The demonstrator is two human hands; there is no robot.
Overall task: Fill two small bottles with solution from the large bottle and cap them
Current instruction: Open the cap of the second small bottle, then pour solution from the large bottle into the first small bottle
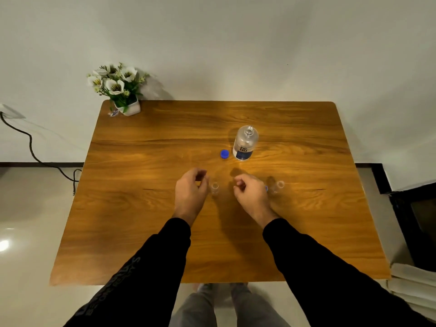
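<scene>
Wooden table (141, 208) before us; our left hand (190, 192), fingers loosely curled and empty, sits beside one small bottle (215, 187); blue cap (224, 154) lies farther back. Uncapped large bottle (245, 143) stands behind; whether our curled right hand (251, 192) grips anything, we cannot tell; second small bottle (278, 186) just right.

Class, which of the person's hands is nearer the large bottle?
Right. The right hand lies just below the large bottle; the left hand sits farther left.

One large bottle (245, 143), two small bottles (215, 187) (278, 186), one blue cap (224, 154), one flower pot (122, 89), two hands (190, 191) (251, 193).
</scene>
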